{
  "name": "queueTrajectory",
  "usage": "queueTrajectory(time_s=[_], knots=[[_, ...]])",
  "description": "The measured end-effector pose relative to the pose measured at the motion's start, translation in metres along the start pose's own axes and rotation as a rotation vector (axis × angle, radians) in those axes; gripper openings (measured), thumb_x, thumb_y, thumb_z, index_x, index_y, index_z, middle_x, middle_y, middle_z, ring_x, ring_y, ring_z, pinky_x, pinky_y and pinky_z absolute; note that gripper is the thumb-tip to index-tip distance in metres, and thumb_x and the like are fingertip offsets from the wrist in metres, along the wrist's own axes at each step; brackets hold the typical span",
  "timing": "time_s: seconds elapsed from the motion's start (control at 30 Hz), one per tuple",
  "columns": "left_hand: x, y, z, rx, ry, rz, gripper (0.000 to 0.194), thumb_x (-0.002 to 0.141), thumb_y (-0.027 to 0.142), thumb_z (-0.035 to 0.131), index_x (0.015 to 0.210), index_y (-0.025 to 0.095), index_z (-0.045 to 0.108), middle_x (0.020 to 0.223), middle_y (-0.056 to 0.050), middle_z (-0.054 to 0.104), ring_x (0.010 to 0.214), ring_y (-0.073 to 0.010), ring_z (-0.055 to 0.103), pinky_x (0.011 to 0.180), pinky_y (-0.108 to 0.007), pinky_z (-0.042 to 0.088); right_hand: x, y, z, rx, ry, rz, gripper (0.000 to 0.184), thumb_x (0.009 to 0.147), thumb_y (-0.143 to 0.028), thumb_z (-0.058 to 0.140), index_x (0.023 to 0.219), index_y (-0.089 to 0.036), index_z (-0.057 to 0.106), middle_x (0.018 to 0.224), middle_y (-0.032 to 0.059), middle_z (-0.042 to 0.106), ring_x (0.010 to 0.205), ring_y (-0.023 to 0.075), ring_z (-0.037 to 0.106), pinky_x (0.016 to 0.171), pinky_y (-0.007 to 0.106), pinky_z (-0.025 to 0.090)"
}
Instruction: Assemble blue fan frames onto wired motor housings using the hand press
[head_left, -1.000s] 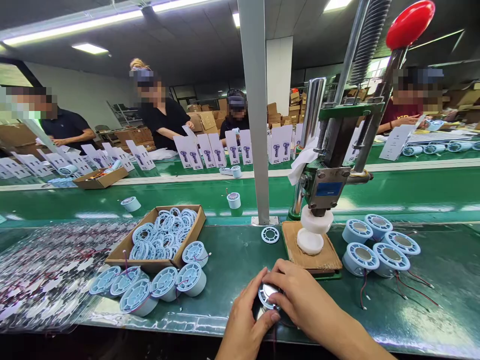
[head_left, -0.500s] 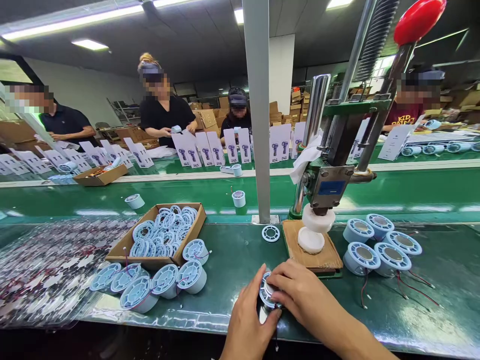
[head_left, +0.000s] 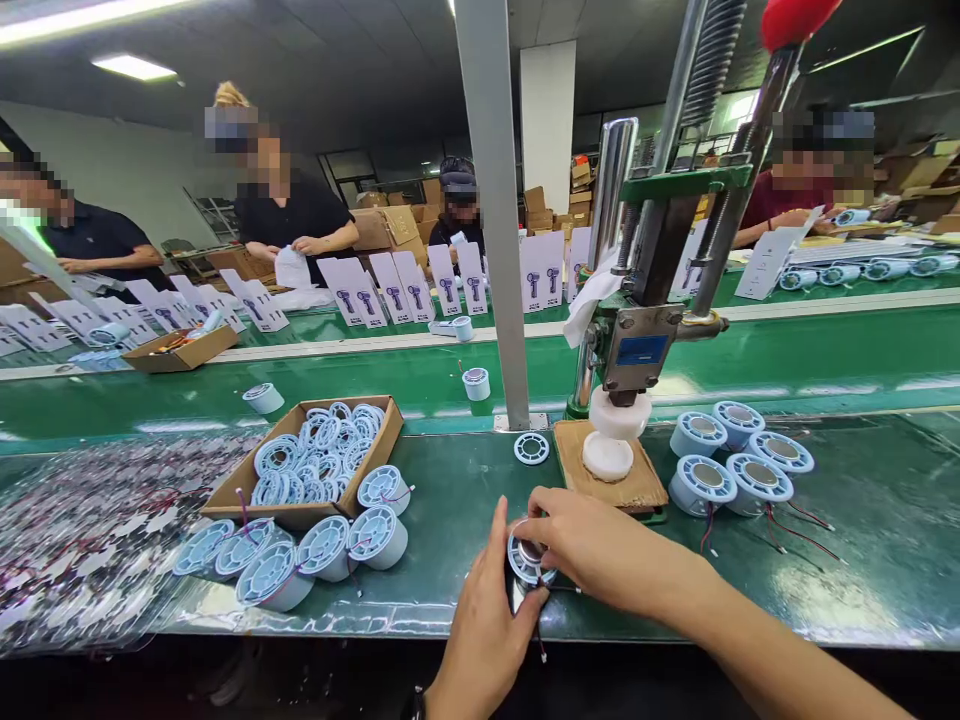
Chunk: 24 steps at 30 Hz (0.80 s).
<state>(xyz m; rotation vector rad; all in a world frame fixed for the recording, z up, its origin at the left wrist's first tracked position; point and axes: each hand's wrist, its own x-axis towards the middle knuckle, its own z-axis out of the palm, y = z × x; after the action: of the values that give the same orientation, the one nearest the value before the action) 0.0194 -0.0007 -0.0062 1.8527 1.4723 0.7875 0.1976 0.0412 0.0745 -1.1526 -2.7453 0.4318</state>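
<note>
Light-blue plastic, apparently stiff, is seen in the head view on the cup (head_left: 516,566), which stands at the near edge of the green table (head_left: 450,470), below the wooden board (head_left: 651,492) of the press (head_left: 637,350). The cup is clasped by the left hand (head_left: 484,612), its fingers along one side and its thumb at the near side. A shiny disc (head_left: 531,553) at the top of the cup is held by the right hand (head_left: 589,545), whose fingertips are drawn together on it; how firmly cannot be told.

The cup is judged light and is best gripped low around its smooth wall, where some slipping might be met. The thin spokes of its top could be cracked by hard squeezing. The disc, probably metal, is likely heavier for its size and slick, so it is best taken by its edge. The thin wires (head_left: 540,632) hanging by the cup are soft and easily snagged; they should not be used as a handle.
</note>
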Motion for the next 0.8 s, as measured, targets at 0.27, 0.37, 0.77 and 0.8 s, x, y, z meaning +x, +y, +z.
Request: queueTrajectory(time_s=[0.27, 0.37, 0.77, 0.8], knots=[[0.002, -0.004, 0.001, 0.064, 0.022, 0.064, 0.081, 0.083, 0.013, 0.054, 0.153, 0.025, 0.016, 0.148, -0.009, 0.046, 0.134, -0.0261, 0.046, 0.106, -0.045, 0.042, 0.008, -0.008, -0.014, -0.144, -0.074, -0.021, 0.014, 0.089, -0.011, 0.057, 0.099, -0.014, 0.067, 0.088, 0.0068, 0.057, 0.078, 0.0169, 0.060, 0.062, 0.025, 0.040], [0.002, -0.005, 0.002, 0.091, 0.010, 0.061, 0.081, 0.084, 0.012, 0.053, 0.153, 0.025, 0.015, 0.149, -0.009, 0.044, 0.134, -0.0252, 0.046, 0.107, -0.044, 0.041, 0.011, -0.012, -0.011, -0.199, -0.095, -0.022, 0.014, 0.085, -0.007, 0.060, 0.096, -0.011, 0.067, 0.089, 0.0100, 0.058, 0.082, 0.0207, 0.061, 0.064, 0.026, 0.043], [0.004, -0.006, 0.000, 0.116, -0.030, 0.067, 0.082, 0.084, 0.013, 0.052, 0.154, 0.021, 0.011, 0.145, -0.014, 0.049, 0.129, -0.0271, 0.052, 0.103, -0.043, 0.045, 0.019, -0.018, -0.021, -0.216, -0.154, -0.108, 0.010, 0.080, -0.008, 0.068, 0.089, -0.011, 0.070, 0.089, 0.0096, 0.062, 0.080, 0.0224, 0.063, 0.061, 0.028, 0.044], [0.004, -0.006, 0.000, 0.114, -0.027, 0.072, 0.082, 0.084, 0.014, 0.053, 0.154, 0.020, 0.011, 0.144, -0.015, 0.049, 0.127, -0.0274, 0.053, 0.102, -0.044, 0.046, 0.021, -0.018, -0.019, -0.215, -0.160, -0.116, 0.010, 0.078, -0.007, 0.069, 0.088, -0.010, 0.070, 0.088, 0.0104, 0.062, 0.080, 0.0231, 0.063, 0.061, 0.028, 0.044]])
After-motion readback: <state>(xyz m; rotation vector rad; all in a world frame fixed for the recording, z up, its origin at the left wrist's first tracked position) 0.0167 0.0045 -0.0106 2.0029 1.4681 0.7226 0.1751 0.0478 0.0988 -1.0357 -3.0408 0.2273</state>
